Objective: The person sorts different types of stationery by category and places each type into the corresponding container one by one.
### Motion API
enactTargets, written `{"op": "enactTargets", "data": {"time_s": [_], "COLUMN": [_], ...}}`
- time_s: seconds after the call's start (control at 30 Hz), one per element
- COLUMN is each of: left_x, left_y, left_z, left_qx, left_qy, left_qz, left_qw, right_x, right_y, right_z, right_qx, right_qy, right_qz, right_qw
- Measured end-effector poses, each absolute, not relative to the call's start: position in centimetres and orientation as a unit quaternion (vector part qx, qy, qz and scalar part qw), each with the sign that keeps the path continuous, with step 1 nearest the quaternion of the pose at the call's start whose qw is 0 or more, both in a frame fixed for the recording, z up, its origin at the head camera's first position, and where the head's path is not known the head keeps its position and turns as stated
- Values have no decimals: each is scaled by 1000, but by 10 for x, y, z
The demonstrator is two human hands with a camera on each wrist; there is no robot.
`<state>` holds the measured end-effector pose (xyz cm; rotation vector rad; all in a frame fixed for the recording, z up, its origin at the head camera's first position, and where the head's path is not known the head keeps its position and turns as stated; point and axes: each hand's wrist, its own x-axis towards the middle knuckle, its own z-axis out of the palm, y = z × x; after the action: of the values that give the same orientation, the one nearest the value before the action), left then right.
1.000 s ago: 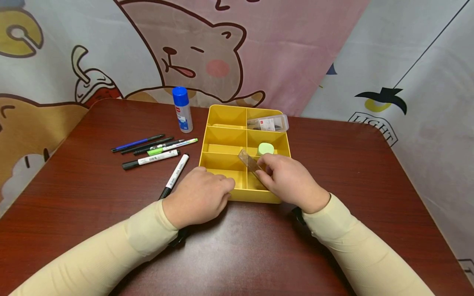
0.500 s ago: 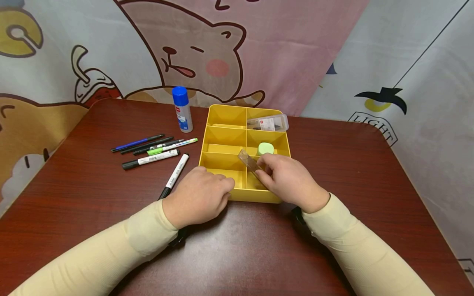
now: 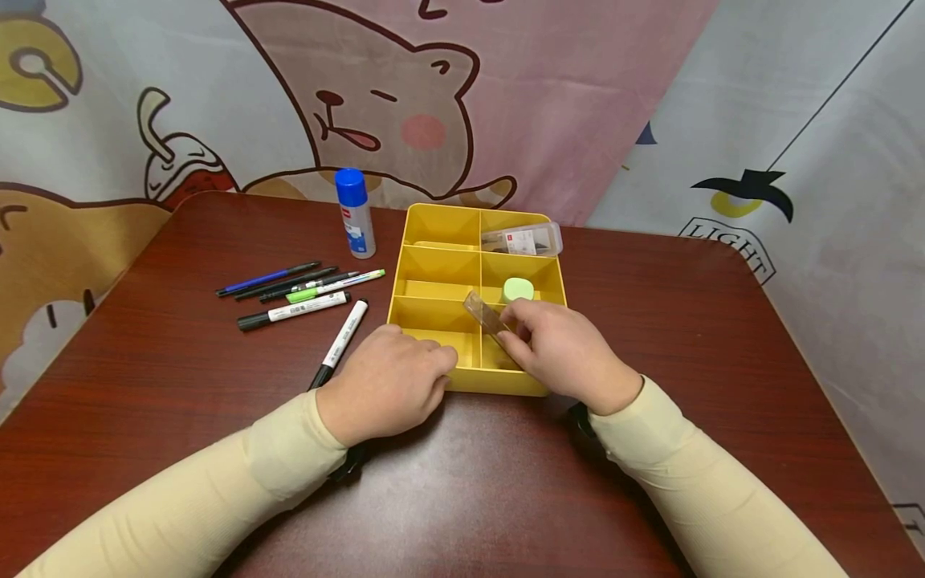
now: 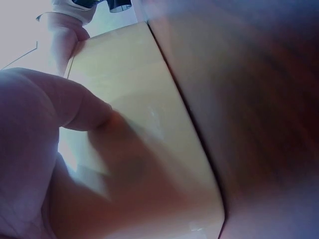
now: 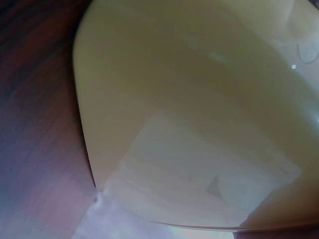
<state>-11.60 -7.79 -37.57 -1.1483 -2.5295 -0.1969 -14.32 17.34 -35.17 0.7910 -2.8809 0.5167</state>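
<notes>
The right hand [image 3: 571, 349] pinches a translucent strip [image 3: 480, 311], tilted at the near right compartment of a yellow organizer [image 3: 499, 383]; the left hand [image 3: 386, 385] grips the organizer's near wall, thumb outside.

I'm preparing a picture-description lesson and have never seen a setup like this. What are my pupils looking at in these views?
There is no machine here, just a person's two bare hands. The widest picture comes from a camera on the head, looking down; the two blurry close-ups come from cameras on the wrists and mostly show the sides of the yellow box.

That six-compartment box stands on a table. It contains a clear case and a pale green item. To its left are pens and markers and an upright blue-capped tube.

The right hand pinches a see-through strip, whose purpose I can't tell. The left hand grips the box's near edge.
</notes>
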Motion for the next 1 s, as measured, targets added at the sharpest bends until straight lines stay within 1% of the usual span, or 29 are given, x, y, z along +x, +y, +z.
{"op": "enactTargets", "data": {"time_s": [0.83, 1.0], "left_x": [-116, -116], "left_y": [-78, -78], "left_z": [-376, -377], "left_qx": [-404, -406], "left_qy": [-893, -891], "left_qz": [-72, -74], "left_qw": [187, 190], "right_x": [-143, -142], "right_y": [173, 173], "right_z": [-351, -350], "right_qx": [263, 263], "right_qy": [-948, -948], "right_qz": [171, 173], "right_qw": [49, 40]}}
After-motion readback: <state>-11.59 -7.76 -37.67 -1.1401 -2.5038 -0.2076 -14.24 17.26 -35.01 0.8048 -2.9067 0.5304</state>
